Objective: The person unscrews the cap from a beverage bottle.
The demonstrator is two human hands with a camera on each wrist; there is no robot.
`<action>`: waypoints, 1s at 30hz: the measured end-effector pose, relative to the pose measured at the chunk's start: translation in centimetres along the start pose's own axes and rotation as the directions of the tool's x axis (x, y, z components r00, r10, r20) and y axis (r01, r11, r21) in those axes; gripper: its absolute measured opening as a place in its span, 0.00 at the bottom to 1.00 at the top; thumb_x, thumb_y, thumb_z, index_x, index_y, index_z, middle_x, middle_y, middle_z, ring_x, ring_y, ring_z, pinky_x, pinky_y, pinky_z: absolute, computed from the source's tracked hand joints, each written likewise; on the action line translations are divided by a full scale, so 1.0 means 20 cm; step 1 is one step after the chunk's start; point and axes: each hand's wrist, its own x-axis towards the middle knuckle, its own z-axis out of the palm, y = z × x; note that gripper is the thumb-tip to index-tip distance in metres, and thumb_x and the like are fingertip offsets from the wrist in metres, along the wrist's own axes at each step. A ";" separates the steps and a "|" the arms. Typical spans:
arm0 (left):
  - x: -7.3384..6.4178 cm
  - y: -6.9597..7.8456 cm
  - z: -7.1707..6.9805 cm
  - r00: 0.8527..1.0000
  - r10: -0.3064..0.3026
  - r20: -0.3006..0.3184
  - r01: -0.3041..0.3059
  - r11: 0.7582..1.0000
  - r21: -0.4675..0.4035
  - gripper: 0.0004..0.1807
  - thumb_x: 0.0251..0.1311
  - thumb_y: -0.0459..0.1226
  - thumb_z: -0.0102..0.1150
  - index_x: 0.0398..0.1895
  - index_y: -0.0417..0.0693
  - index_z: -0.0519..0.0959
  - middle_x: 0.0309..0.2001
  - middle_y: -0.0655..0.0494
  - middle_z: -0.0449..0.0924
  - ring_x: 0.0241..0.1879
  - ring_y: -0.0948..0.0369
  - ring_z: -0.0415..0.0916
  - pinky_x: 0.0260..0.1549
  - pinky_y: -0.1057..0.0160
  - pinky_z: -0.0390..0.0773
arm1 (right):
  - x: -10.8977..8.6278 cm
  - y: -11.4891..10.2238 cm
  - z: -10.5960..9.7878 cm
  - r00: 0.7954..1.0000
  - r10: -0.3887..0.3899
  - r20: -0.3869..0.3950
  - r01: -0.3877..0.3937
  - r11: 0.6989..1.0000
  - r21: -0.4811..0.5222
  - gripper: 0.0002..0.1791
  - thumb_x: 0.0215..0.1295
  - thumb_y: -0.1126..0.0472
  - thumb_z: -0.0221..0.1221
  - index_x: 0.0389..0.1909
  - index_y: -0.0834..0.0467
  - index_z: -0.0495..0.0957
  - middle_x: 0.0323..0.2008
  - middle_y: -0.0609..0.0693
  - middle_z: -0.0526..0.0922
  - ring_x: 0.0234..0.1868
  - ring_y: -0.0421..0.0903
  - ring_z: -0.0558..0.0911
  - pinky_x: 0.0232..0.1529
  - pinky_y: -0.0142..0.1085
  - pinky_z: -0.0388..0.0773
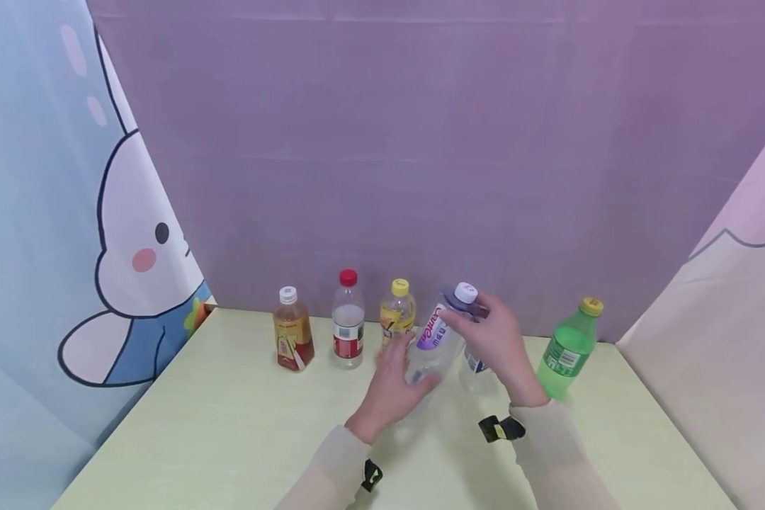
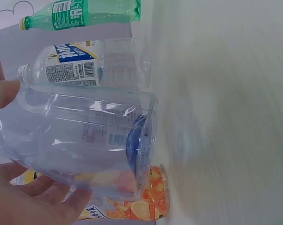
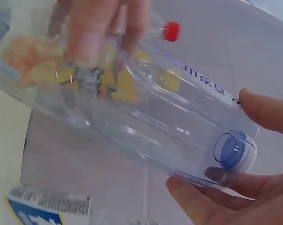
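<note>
A large clear plastic bottle point(image 1: 431, 329) with a white cap point(image 1: 465, 292) and a pink-and-purple label leans to the right between both hands, its base raised off the table. My left hand point(image 1: 389, 393) holds its lower part, thumb on the near side and fingers point(image 2: 40, 190) along the other. Near the cap, my right hand point(image 1: 500, 343) grips the bottle's shoulder between thumb and fingers point(image 3: 193, 197). Just behind stands a smaller clear bottle point(image 2: 76, 65) with a blue-and-white label, partly hidden in the head view. A yellow-capped orange drink bottle point(image 1: 397, 312) stands beside the left fingertips.
To the left stand a red-capped clear bottle point(image 1: 348, 322) and a white-capped brown drink bottle point(image 1: 293, 333). A green bottle point(image 1: 567, 350) with a yellow cap is right of the right hand. Behind the pale table point(image 1: 242, 425) hangs a purple curtain point(image 1: 382, 142), with printed cloths at both sides.
</note>
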 end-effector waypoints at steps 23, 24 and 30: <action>-0.08 0.00 -0.17 0.995 0.057 0.079 -0.070 0.984 0.165 0.54 0.59 0.61 0.67 0.82 0.57 0.50 0.74 0.55 0.63 0.69 0.52 0.67 0.63 0.39 0.70 | -0.14 0.06 0.07 0.993 0.107 -0.046 -0.094 0.969 0.227 0.36 0.62 0.44 0.70 0.65 0.61 0.76 0.61 0.61 0.80 0.62 0.57 0.79 0.58 0.47 0.80; -0.08 0.00 -0.18 0.995 0.063 0.079 -0.077 0.980 0.186 0.54 0.58 0.60 0.68 0.82 0.57 0.51 0.73 0.55 0.64 0.69 0.52 0.66 0.64 0.39 0.69 | -0.15 0.07 0.07 0.995 0.096 -0.039 -0.085 0.969 0.233 0.35 0.63 0.45 0.70 0.65 0.61 0.76 0.61 0.61 0.80 0.62 0.58 0.79 0.59 0.48 0.79; -0.11 -0.02 -0.25 0.991 0.105 0.080 -0.123 0.958 0.259 0.52 0.57 0.57 0.71 0.81 0.60 0.54 0.69 0.54 0.69 0.65 0.52 0.68 0.62 0.39 0.71 | -0.21 0.09 0.08 0.997 0.079 -0.007 -0.075 0.962 0.262 0.31 0.67 0.49 0.67 0.65 0.61 0.75 0.62 0.61 0.78 0.64 0.58 0.77 0.63 0.51 0.75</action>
